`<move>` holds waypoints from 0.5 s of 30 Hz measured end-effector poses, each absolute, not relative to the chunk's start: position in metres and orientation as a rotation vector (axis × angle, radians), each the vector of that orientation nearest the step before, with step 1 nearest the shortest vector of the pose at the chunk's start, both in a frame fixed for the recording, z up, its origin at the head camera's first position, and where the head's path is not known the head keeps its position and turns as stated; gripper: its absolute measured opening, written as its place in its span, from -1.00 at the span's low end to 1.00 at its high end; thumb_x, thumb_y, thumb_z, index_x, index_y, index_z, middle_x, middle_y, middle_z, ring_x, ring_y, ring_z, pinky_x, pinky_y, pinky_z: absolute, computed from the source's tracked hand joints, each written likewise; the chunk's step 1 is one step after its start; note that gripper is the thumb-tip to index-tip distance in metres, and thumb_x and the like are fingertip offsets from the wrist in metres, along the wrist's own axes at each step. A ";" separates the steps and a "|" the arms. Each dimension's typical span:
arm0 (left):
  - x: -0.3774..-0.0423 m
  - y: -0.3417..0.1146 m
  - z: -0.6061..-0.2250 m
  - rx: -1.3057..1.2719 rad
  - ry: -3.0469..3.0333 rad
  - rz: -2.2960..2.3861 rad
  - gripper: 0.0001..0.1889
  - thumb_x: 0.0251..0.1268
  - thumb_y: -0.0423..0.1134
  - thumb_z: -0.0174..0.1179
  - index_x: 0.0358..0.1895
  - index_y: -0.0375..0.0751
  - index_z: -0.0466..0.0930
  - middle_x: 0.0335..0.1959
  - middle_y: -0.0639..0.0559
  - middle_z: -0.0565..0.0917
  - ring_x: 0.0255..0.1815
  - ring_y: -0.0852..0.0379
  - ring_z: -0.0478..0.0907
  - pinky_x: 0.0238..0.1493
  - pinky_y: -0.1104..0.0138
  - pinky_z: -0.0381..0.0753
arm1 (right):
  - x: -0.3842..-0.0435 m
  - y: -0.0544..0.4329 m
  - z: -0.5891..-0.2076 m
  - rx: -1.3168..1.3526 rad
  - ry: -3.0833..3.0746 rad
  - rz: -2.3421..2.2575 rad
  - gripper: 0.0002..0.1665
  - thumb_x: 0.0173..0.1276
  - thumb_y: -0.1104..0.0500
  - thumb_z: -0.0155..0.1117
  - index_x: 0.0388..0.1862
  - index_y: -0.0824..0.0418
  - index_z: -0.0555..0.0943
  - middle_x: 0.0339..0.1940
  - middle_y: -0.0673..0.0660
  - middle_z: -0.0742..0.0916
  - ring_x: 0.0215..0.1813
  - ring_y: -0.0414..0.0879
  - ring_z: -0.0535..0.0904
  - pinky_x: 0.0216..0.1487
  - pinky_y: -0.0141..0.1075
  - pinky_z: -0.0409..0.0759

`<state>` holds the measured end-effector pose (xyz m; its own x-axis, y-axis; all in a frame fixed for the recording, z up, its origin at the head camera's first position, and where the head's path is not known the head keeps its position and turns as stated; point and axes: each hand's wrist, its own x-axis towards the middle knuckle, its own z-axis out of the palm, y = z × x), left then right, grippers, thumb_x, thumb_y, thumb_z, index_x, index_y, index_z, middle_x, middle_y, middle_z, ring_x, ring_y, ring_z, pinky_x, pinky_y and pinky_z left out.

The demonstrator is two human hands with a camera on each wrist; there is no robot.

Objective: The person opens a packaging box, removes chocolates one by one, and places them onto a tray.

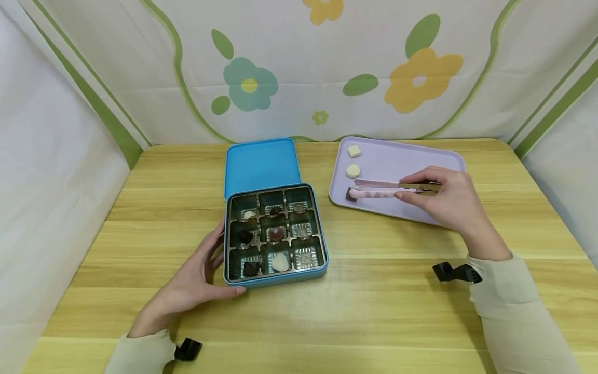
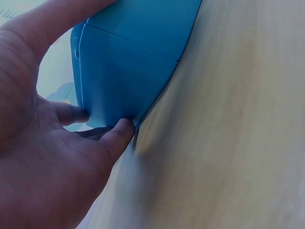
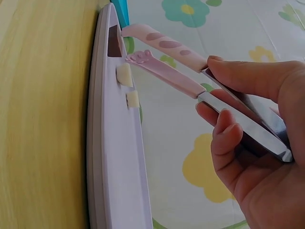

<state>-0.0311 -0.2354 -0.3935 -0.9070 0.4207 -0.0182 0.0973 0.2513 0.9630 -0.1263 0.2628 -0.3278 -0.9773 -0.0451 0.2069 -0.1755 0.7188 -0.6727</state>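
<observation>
My left hand holds the near left corner of a blue tin, thumb along its front and fingers on its left side. The left wrist view shows the tin's blue wall between thumb and fingers. Inside, a dark divided insert carries dark, brown and white chocolates, among them a white one in front. My right hand grips tongs with pink paw-shaped tips and metal handles. Their parted tips are right at a dark square chocolate on the lilac tray.
A square white chocolate and a round white chocolate lie along the tray's left end. The tin's blue lid lies back behind it. A patterned cloth hangs behind the wooden table.
</observation>
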 end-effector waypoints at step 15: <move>-0.031 -0.235 -0.392 0.463 2.256 1.692 0.48 0.02 -0.44 0.67 0.81 0.23 -0.32 0.84 -0.05 -0.24 0.83 -0.23 -0.25 0.51 0.75 0.13 | -0.125 0.264 -0.326 0.154 -2.603 1.140 -0.74 0.23 0.13 0.72 -0.10 0.09 0.90 -0.26 -0.43 0.78 -0.11 -0.42 0.63 -0.25 -0.64 0.49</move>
<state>-0.0306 -0.2353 -0.3915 -0.9086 0.4164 -0.0327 0.0853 0.2615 0.9614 -0.1247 0.2642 -0.3255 -0.9509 0.0198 0.3090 -0.2137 0.6802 -0.7012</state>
